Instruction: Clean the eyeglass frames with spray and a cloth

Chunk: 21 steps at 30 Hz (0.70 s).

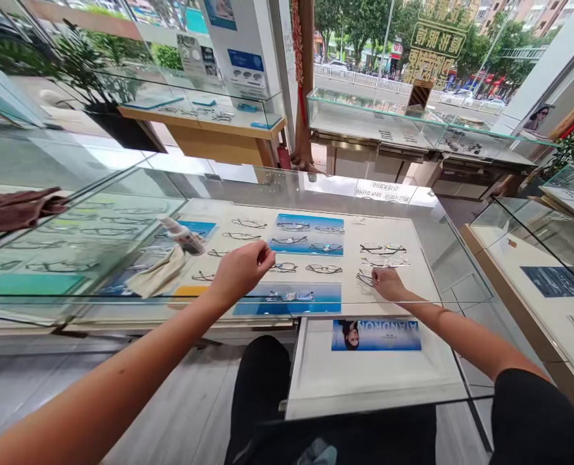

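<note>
My right hand [388, 284] reaches into the glass display case, its fingers closed on a pair of eyeglasses [364, 279] at the right end of the front row. Just behind them lie a clear-framed pair [386, 262] and a dark-rimmed pair [382, 248]. Over the case's middle, my left hand [243, 265] is curled, thumb against fingers, with nothing visible in it. A pair of glasses [285, 267] shows beside its fingertips, and another pair [324, 268] lies farther right. On the glass to the left are a spray bottle [184, 236] and a beige cloth [158, 272].
A pulled-out white drawer [378, 381] holding a blue printed card [376, 335] projects toward my lap. More eyeglasses lie on a blue card [310, 234] in the case. A brown cloth [18, 210] rests at far left. Another glass case [553, 278] stands to the right.
</note>
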{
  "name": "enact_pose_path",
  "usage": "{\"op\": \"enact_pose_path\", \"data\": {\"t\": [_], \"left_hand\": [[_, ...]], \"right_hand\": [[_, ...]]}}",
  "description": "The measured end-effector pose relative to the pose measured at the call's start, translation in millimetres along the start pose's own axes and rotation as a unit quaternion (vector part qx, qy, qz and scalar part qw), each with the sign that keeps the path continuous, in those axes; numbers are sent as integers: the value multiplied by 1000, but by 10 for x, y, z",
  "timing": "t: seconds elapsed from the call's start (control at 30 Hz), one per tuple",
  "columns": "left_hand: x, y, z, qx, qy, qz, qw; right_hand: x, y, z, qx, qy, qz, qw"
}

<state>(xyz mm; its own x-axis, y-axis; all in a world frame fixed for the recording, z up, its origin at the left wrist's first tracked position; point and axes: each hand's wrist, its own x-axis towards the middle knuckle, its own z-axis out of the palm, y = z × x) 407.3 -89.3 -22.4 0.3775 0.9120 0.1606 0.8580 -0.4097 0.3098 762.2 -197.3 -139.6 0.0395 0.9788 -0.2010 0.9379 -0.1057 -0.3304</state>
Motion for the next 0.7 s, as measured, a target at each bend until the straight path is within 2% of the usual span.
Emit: {"op": "enact_pose_path", "data": {"t": [0.2,0.3,0.4,0.47,0.57,0.63,0.7], "left_hand": [[-12,-8,-6,5,0,9,1000],[-9,-5,-10,1,1,15,1000],[-15,6,-10,3,12,20,1000],[-22,12,-8,4,27,27,999],[-23,12,-2,0,56,53,997],[-15,5,7,-1,66,67,996],[-5,-8,22,-1,68,70,995]], "right_hand": [[-827,-111,-223,61,-157,-44,985],[-1136,-259,-430,87,-198,-79,973],[-1318,-479,-746,106,-215,-140,961],[-1341,-614,-1021,98,-197,-183,958],[-1171,-697,-1459,73,-83,-218,970],[-922,-643,-1697,52,0,-205,977],[-605,-522,-1840,21,56,-174,983]]}}
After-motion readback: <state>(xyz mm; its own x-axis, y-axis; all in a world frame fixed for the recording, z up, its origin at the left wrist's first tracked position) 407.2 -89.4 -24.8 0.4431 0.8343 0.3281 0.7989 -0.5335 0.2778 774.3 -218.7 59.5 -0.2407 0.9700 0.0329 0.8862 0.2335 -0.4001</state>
